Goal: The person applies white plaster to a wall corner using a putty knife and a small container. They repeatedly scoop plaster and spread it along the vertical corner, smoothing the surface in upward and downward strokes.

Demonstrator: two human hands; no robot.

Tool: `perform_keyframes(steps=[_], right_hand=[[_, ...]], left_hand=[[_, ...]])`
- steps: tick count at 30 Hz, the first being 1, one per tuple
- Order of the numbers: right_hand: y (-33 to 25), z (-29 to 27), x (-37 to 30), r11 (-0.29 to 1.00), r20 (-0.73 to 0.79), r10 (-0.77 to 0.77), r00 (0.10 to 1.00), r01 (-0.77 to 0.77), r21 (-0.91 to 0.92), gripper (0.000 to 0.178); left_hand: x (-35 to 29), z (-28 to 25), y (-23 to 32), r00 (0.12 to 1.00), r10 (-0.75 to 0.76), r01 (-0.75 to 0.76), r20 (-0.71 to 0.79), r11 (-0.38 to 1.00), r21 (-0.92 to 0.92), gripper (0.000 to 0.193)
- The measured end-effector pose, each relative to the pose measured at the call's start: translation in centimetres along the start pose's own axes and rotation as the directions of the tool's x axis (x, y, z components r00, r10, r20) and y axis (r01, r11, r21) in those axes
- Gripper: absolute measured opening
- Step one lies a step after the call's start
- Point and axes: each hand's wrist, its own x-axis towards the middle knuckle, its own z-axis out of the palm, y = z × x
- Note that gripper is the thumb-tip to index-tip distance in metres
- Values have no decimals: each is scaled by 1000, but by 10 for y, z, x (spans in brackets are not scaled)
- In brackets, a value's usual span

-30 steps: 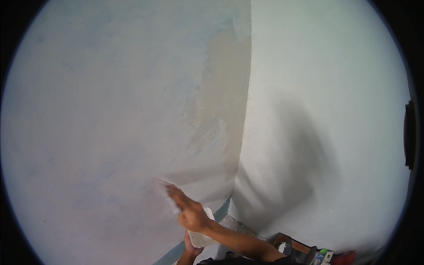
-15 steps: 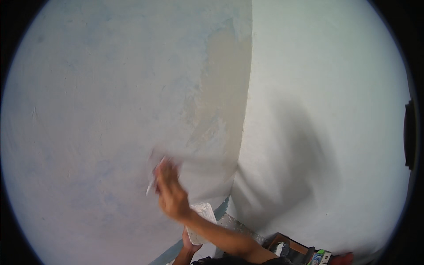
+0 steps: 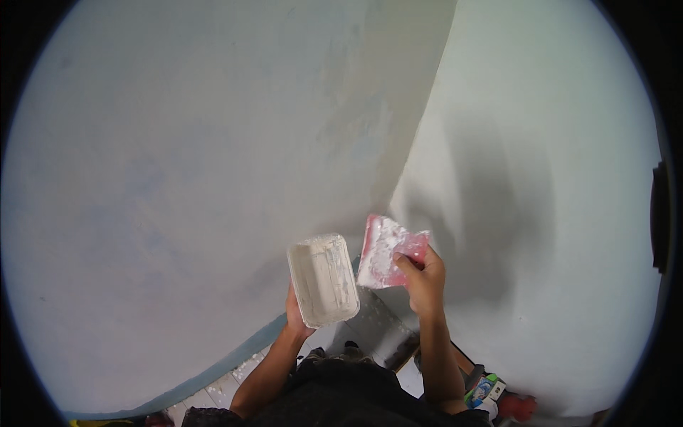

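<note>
A patchy wall (image 3: 178, 178) stands behind a white rectangular tub (image 3: 350, 292), its inside coated with pale paste (image 3: 313, 281). Just right of the tub is a red scraper (image 3: 384, 260) smeared with white. The right hand (image 3: 427, 281) pinches the scraper's right side; the left hand (image 3: 294, 313) cups the tub's left.

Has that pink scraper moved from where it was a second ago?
Yes, rightward: the pink scraper was left of the wall corner before; now it overlaps the corner's lower part in view.
</note>
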Motion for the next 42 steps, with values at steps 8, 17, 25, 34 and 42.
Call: perform_keyframes(steps=[8,17,25,34,42], right_hand=[[27,56,-18,737,154,-197,968,250,-628,16],[18,58,-30,580,269,-293,917,394,-713,15],[17,67,-45,519,323,-292,900,433,-737,16],[-12,56,-50,578,265,-318,911,407,-707,10],[-19,55,-63,630,295,-278,914,405,-662,11]], left_hand=[[14,-4,12,1000,-2,3,-17,1000,23,75],[-7,35,3,991,-12,31,-131,990,140,80],[-1,46,-12,994,-59,80,-93,969,235,80],[-9,77,-16,994,18,5,-109,979,203,77],[-20,79,-25,990,22,5,-138,981,195,75]])
